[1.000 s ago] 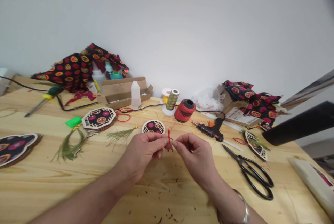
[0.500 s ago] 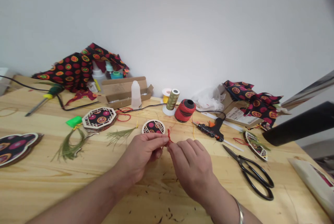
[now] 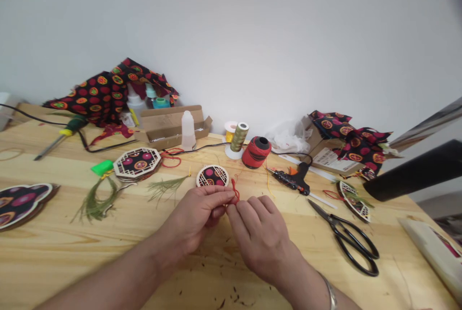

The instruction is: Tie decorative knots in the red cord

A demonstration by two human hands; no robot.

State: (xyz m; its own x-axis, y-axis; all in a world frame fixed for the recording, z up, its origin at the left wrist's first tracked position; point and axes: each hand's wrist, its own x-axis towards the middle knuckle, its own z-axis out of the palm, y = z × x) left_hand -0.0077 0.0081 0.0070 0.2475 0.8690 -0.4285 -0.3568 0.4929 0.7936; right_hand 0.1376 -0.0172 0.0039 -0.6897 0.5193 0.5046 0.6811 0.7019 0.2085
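Note:
Between my hands is a short piece of red cord point(image 3: 235, 189), its loose end sticking up above the fingertips. My left hand point(image 3: 202, 211) is closed, with thumb and index finger pinching the cord. Close against it, my right hand point(image 3: 258, 233) has its fingers curled in, back of the hand upward, gripping the cord's lower part; its fingertips are mostly hidden. Just beyond my left fingers lies a round wooden lattice ornament point(image 3: 212, 175) with patterned fabric, partly covered by the hand.
Black-handled scissors point(image 3: 348, 238) and a glue gun point(image 3: 292, 180) lie to the right. Behind stand a red thread spool point(image 3: 256, 152), a green spool point(image 3: 239, 137) and a plastic bottle point(image 3: 188, 132). An octagonal ornament point(image 3: 137, 163) and a green tassel point(image 3: 97, 199) are on the left.
My right hand has shifted slightly left and down, its fingertips now below my left thumb. More of the red cord shows above them. My left hand stays nearly in place.

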